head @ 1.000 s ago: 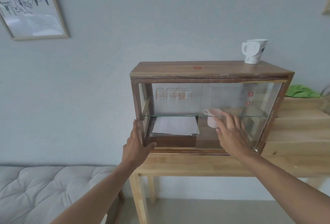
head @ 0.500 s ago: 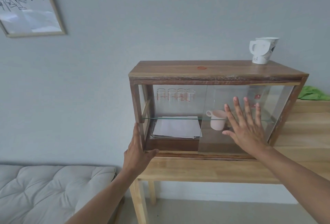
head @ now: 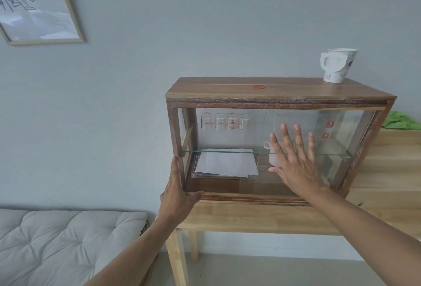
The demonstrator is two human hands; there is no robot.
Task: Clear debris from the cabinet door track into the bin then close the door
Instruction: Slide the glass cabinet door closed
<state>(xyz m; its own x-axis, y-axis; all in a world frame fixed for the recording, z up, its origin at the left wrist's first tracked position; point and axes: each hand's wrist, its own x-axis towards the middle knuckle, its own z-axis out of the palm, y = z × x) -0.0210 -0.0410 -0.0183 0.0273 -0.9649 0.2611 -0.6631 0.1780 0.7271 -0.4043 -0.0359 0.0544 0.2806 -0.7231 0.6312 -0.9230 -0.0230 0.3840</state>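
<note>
A wooden cabinet (head: 262, 91) with sliding glass doors stands on a light wooden table (head: 262, 217). The glass door (head: 337, 140) covers the right half; its left edge sits near the middle, and the left half is uncovered. My right hand (head: 296, 160) lies flat on this glass, fingers spread. My left hand (head: 176, 192) grips the cabinet's lower left corner post. The door track (head: 250, 198) runs along the bottom front; I see no debris on it. No bin is in view.
Inside are several measuring glasses (head: 224, 121), a stack of papers (head: 225, 164) and a pink cup (head: 272, 154). A paper cup (head: 337, 64) stands on top. A grey cushion (head: 57, 240) lies lower left, a framed picture (head: 34, 5) upper left, green cloth (head: 401, 120) at right.
My right hand has risen from the bottom track onto the glass pane and spread flat. The view has shifted. My left hand has stayed on the corner post.
</note>
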